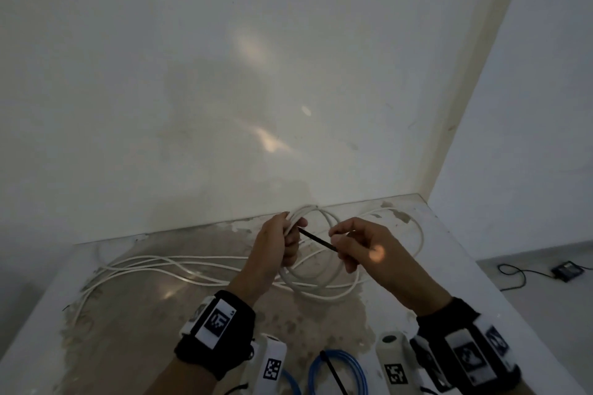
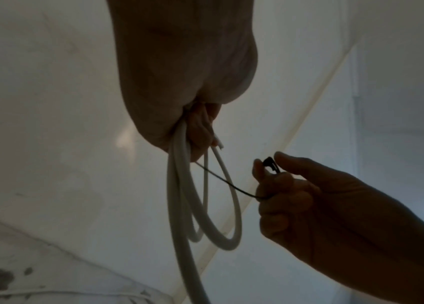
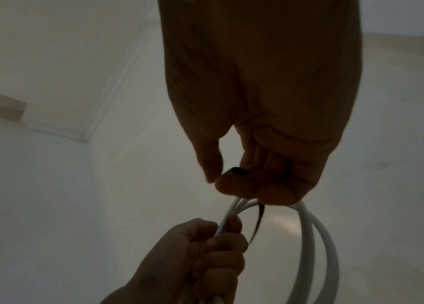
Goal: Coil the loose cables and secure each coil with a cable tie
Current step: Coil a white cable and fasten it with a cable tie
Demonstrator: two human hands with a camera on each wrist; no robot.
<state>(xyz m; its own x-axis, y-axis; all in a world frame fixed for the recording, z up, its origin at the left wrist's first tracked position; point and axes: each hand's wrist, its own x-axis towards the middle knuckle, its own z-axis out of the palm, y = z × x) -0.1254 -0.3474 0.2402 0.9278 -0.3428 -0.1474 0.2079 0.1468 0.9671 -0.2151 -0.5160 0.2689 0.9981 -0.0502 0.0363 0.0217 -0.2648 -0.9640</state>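
Note:
A white cable coil (image 1: 324,282) hangs above the table near the back wall. My left hand (image 1: 282,244) grips the bunched loops at their top; the loops (image 2: 179,205) dangle below it. A thin black cable tie (image 1: 317,240) runs from the bundle to my right hand (image 1: 353,244), which pinches its head end (image 2: 270,163) between thumb and fingers. The tie's strap (image 3: 257,222) reaches toward the left fist (image 3: 205,253). The rest of the white cable (image 1: 154,266) trails loose across the table to the left.
A coiled blue cable (image 1: 337,372) with a black tie (image 1: 333,375) lies at the table's near edge. The stained tabletop (image 1: 144,330) meets a white wall behind. On the floor at right sits a dark device with its cord (image 1: 566,270).

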